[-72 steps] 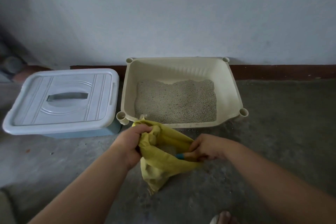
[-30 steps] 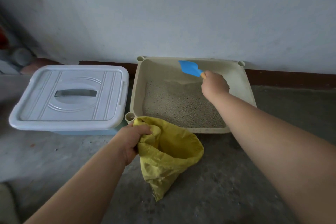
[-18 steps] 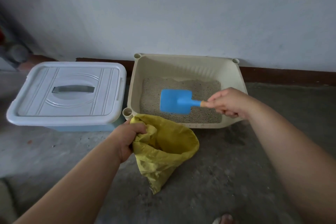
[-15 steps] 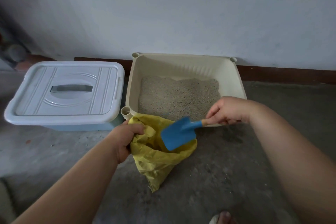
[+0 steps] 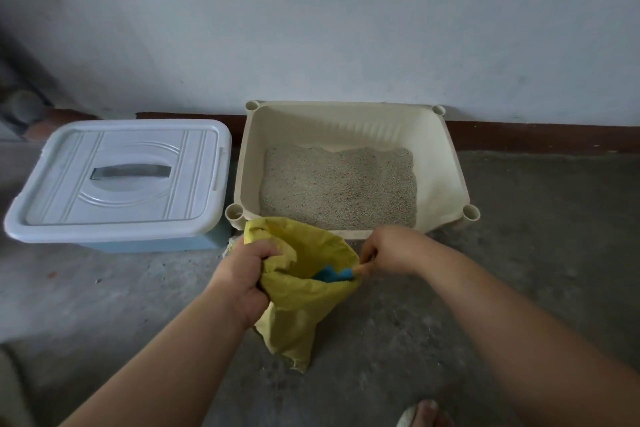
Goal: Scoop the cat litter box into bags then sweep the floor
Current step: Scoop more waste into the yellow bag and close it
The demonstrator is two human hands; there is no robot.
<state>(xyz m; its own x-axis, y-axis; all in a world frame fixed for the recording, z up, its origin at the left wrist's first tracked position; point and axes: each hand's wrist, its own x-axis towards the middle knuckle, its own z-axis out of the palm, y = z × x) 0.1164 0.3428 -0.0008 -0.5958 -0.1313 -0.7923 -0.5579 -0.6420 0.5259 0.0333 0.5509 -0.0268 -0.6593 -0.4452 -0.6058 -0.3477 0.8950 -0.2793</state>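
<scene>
1. The left hand is gripping the bunched left edge of the yellow bag, with its fingers curling tightly round the fabric.
2. The right hand is pinching the handle of the blue scoop between fingertips and thumb.
3. The scoop's blade is sitting inside the bag's open mouth, partly hidden by the near rim.
4. The bag is lying on the concrete floor, just in front of the cream litter box.
5. The litter box is sitting against the wall, with grey litter covering its bottom.
6. A pale blue lidded storage bin is standing just beside the box, on its left.
</scene>
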